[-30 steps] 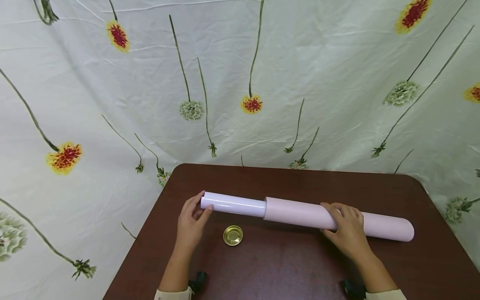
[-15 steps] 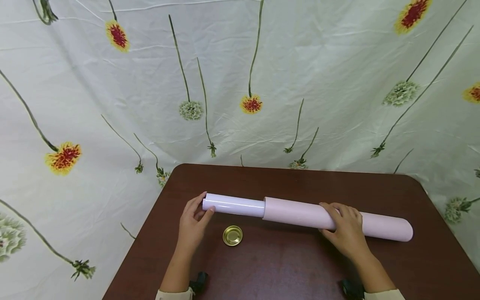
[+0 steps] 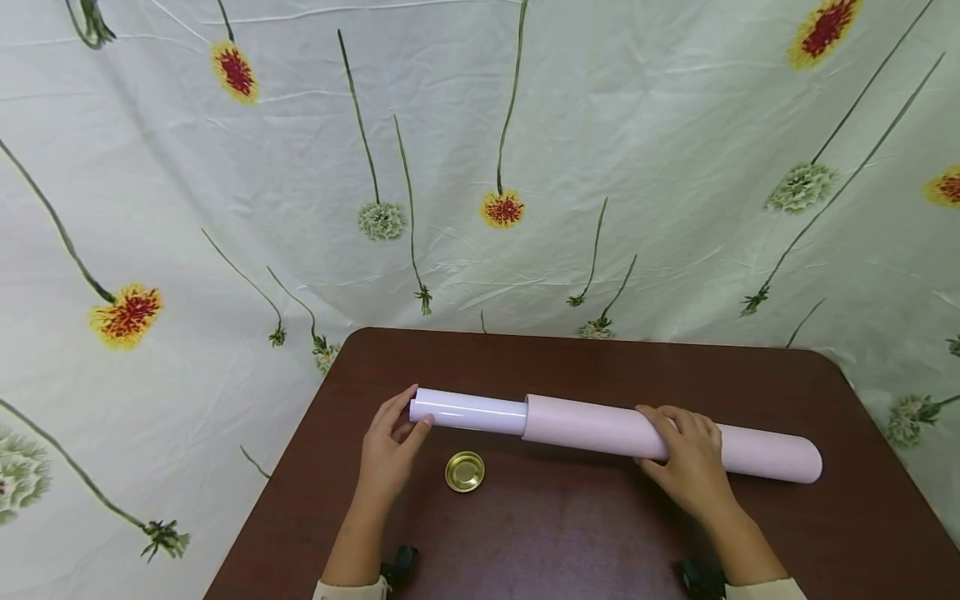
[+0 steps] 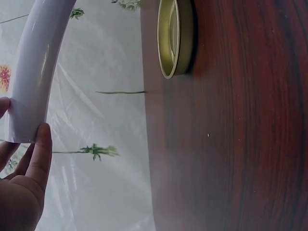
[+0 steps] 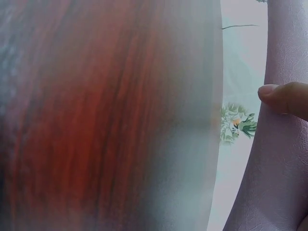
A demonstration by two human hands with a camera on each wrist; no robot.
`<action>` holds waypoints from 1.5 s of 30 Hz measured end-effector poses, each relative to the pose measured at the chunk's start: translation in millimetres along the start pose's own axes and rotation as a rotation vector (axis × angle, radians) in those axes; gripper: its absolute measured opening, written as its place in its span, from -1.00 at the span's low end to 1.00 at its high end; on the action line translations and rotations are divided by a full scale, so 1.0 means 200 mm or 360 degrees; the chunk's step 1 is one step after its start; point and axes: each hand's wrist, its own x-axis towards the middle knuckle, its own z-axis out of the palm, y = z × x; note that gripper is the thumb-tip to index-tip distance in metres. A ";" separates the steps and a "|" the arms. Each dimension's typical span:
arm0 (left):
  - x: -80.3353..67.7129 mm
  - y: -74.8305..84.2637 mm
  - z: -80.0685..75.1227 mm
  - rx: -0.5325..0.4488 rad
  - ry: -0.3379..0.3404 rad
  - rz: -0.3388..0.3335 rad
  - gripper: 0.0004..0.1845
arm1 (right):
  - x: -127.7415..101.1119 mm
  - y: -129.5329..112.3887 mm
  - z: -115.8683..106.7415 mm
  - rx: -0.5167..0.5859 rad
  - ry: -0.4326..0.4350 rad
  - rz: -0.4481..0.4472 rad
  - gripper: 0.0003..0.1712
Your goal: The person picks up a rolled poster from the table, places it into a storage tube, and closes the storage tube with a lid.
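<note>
A glossy white roll [image 3: 472, 412], which looks like rolled paper, is partly inside the left end of a long pale pink tube [image 3: 592, 425]. My left hand [image 3: 388, 450] pinches the roll's outer left end between thumb and fingers; the left wrist view shows the fingertips around the rim of the white roll [image 4: 36, 82]. Farther right, my right hand [image 3: 692, 462] grips the pink tube around its middle, thumb on the near side. In the right wrist view the thumb lies against the pink tube [image 5: 279, 163]. Below the roll, a round gold lid [image 3: 465, 472] lies on the table, hollow side up.
The dark brown wooden table [image 3: 555, 533] has its far edge just behind the tube. Behind it hangs a white flower-printed cloth [image 3: 442, 167]. Dark wrist devices [image 3: 399, 565] sit at both wrists.
My left hand and the white roll's end have moved slightly right, so less of the roll shows outside the tube. The right hand and tube have shifted very slightly left. The lid stays put.
</note>
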 end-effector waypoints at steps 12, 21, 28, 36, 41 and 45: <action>-0.01 -0.01 0.01 -0.0075 -0.0032 0.0043 -0.44 | 0.01 0.01 0.01 0.0000 -0.0014 -0.0002 -0.03; -0.01 -0.01 0.02 -0.0114 -0.0042 0.0052 -0.46 | 0.01 0.00 0.02 0.0003 -0.0012 -0.0015 -0.02; -0.02 -0.02 0.04 -0.0119 -0.0064 0.0048 -0.46 | 0.01 0.00 0.02 -0.0004 -0.0011 -0.0012 -0.03; -0.02 -0.02 0.06 -0.0156 -0.0065 0.0051 -0.46 | 0.01 -0.01 0.02 0.0005 -0.0022 -0.0006 -0.03; -0.03 -0.02 0.07 -0.0134 -0.0072 0.0074 -0.46 | 0.01 -0.01 0.02 0.0007 -0.0029 -0.0001 -0.02; -0.03 -0.02 0.07 -0.0078 -0.0073 0.0071 -0.46 | 0.01 -0.01 0.02 0.0009 -0.0035 0.0003 -0.02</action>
